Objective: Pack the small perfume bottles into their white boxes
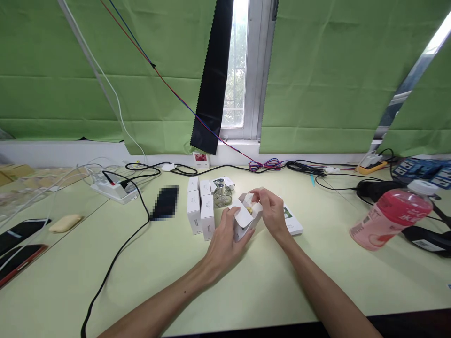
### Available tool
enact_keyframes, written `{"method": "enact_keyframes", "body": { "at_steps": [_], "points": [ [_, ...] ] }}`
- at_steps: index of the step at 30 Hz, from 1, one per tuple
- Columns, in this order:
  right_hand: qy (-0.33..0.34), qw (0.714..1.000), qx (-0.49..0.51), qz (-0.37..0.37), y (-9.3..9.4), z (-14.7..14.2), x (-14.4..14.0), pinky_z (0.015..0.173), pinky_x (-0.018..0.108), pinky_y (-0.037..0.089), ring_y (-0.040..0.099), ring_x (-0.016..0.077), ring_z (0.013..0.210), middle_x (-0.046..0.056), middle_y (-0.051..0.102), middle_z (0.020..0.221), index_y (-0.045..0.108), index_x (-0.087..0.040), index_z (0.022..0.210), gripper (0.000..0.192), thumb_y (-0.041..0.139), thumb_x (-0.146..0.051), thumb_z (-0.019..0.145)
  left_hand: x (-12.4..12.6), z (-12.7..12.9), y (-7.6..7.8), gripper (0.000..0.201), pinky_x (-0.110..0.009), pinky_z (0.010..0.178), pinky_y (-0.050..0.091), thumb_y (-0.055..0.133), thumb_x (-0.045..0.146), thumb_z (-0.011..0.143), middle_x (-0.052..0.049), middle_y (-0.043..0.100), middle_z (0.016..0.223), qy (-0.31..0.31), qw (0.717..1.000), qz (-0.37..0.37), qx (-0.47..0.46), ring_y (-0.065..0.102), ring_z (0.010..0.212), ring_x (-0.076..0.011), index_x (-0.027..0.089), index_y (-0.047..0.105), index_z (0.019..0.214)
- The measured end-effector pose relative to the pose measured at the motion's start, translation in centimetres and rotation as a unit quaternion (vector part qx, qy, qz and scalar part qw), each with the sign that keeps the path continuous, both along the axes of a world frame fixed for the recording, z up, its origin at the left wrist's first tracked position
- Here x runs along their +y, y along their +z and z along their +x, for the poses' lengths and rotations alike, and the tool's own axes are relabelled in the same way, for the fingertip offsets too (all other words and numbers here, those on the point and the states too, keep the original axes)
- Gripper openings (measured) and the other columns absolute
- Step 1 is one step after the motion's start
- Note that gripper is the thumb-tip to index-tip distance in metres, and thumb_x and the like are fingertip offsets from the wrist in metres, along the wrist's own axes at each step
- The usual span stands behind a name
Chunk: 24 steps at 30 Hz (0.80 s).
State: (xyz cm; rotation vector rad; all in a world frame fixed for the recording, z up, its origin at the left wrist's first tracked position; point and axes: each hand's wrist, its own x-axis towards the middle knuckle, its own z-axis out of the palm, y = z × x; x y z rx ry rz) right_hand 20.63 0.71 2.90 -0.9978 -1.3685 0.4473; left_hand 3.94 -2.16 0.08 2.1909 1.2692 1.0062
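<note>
My left hand is wrapped round a small white cardboard box, which it holds tilted above the table with its top flaps open. At the far end of that box, my right hand has its fingers closed at a raised flap. Something small and gold-coloured shows inside the opening; its kind cannot be made out. Just left of my hands, several similar white boxes stand upright in a group. Behind my left hand sits a clear, greenish glass-like object. A flat white box with a green picture lies partly behind my right wrist.
A pink drink bottle leans at the right, beside a black device. Black cables cross the table at left, near a white power strip. Phones lie far left. Green curtains hang behind.
</note>
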Motion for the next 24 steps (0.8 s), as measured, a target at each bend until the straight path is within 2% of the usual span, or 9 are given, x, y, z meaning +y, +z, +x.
{"method": "enact_keyframes", "body": {
  "at_steps": [6, 12, 18, 24],
  "points": [
    [-0.012, 0.998, 0.052, 0.019, -0.13, -0.06, -0.1, 0.064, 0.03, 0.046, 0.057, 0.0167, 0.069, 0.004, 0.063, 0.08, 0.071, -0.02, 0.095, 0.044, 0.039, -0.051, 0.102, -0.14, -0.07, -0.02, 0.063, -0.029, 0.063, 0.047, 0.06, 0.044, 0.093, -0.006, 0.057, 0.105, -0.025, 0.998, -0.049, -0.041, 0.059, 0.074, -0.0151, 0.024, 0.026, 0.142],
    [-0.029, 0.999, 0.038, 0.024, -0.13, -0.11, -0.15, 0.066, 0.031, 0.047, 0.056, 0.0165, 0.069, 0.005, 0.063, 0.084, 0.069, -0.021, 0.093, 0.043, 0.039, -0.051, 0.102, -0.15, 0.04, -0.14, 0.072, -0.03, 0.065, 0.052, 0.063, 0.044, 0.091, -0.004, 0.059, 0.101, -0.038, 0.99, -0.094, -0.093, 0.061, 0.071, -0.014, 0.025, 0.02, 0.145],
    [-0.028, 0.999, 0.03, 0.014, -0.07, -0.22, -0.16, 0.06, 0.029, 0.047, 0.055, 0.0158, 0.065, 0.005, 0.062, 0.084, 0.067, -0.021, 0.096, 0.041, 0.041, -0.053, 0.1, 0.06, 0.09, -0.33, 0.076, -0.032, 0.064, 0.055, 0.068, 0.044, 0.088, -0.003, 0.062, 0.098, -0.028, 0.991, -0.08, -0.103, 0.062, 0.066, -0.0141, 0.024, 0.021, 0.144],
    [-0.013, 0.998, 0.053, 0.007, -0.27, -0.25, 0.05, 0.055, 0.027, 0.046, 0.053, 0.0136, 0.059, 0.003, 0.06, 0.08, 0.067, -0.02, 0.096, 0.04, 0.042, -0.051, 0.101, 0.12, 0.05, -0.12, 0.077, -0.033, 0.066, 0.056, 0.069, 0.041, 0.087, -0.008, 0.062, 0.11, -0.025, 0.992, -0.061, -0.106, 0.066, 0.077, -0.0174, 0.025, 0.023, 0.147]
  ]
}}
